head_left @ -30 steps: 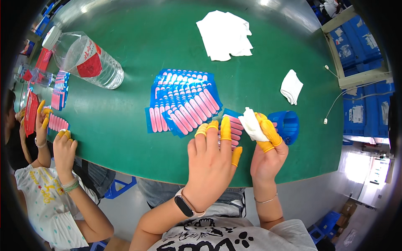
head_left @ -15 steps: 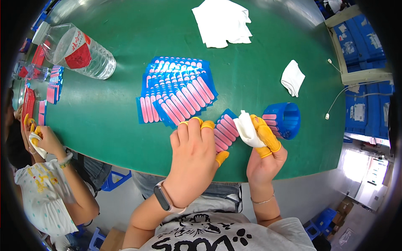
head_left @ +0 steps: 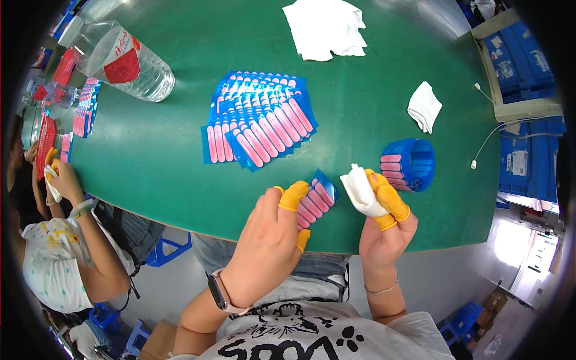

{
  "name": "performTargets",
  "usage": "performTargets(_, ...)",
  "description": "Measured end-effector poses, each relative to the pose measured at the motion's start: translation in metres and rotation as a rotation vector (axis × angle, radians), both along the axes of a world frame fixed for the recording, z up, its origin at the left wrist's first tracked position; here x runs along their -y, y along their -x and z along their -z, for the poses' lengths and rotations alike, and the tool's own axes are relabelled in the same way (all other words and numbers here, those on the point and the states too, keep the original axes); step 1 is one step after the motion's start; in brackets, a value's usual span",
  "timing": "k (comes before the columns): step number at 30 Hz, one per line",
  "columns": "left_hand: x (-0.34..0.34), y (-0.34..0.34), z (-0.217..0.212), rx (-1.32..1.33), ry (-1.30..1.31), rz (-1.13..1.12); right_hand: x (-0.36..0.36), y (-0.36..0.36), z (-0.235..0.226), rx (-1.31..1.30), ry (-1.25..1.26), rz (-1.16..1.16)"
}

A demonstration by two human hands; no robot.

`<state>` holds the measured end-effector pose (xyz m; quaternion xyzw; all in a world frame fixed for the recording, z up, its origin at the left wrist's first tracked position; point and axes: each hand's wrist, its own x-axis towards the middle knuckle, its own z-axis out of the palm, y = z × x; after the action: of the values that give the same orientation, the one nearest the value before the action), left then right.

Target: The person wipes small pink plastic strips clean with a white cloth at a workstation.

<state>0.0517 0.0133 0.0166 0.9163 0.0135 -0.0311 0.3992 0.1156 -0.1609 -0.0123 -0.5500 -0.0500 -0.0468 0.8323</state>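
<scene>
My left hand (head_left: pixel 267 231), with yellow finger cots on its fingertips, is closed on the left side of a small blue film sheet with pink strips (head_left: pixel 317 204) near the table's front edge. A folded white cloth (head_left: pixel 365 195) is pinched in the yellow-tipped fingers of my right hand (head_left: pixel 387 234), just right of that sheet and apart from it. Beyond my left hand lies a fanned stack of similar blue sheets with pink strips (head_left: pixel 273 135). To the right of the cloth, a curled blue roll (head_left: pixel 423 165) bearing the same pink strips stands on the table.
The green table (head_left: pixel 180 192) carries a large clear water bottle (head_left: pixel 129 63), a white cloth pile (head_left: pixel 327 30) and a small folded cloth (head_left: pixel 425 108). At the left edge another person's hand (head_left: pixel 65 180) holds a white cloth. Blue bins (head_left: pixel 525 162) stand at the right.
My left hand has drawn back toward me, off the stack's near edge, and its fingers now sit on the small sheet. My right hand still holds the cloth.
</scene>
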Motion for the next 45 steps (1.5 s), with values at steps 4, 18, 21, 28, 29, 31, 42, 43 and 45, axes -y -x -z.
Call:
performTargets(4,0.001,-0.004,-0.001,0.055,-0.057,0.130,0.008,0.002,-0.010,0.332,0.302,-0.247)
performTargets(18,0.041,-0.102,0.017,0.853,-0.295,0.736,0.104,0.015,-0.020,0.439,0.391,-0.019)
performTargets(21,0.044,-0.107,0.019,0.881,-0.403,0.876,0.111,0.016,-0.016,0.449,0.391,-0.009)
performTargets(28,0.045,-0.108,0.022,0.885,-0.321,0.843,0.110,0.003,-0.006,0.321,0.302,0.098)
performTargets(29,0.045,-0.108,0.022,0.864,-0.305,0.810,0.110,0.000,-0.005,0.319,0.301,0.103)
performTargets(31,0.041,-0.108,0.021,0.839,-0.314,0.837,0.111,-0.005,-0.005,0.376,0.167,0.014)
performTargets(42,0.024,-0.088,0.027,0.735,-0.248,0.630,0.067,-0.008,-0.022,0.034,-0.355,-0.323)
performTargets(43,0.024,-0.090,0.025,0.777,-0.253,0.657,0.063,-0.010,-0.023,0.055,-0.320,-0.344)
performTargets(45,0.019,-0.089,0.027,0.803,-0.236,0.680,0.054,-0.001,-0.043,-0.026,-0.409,-0.221)
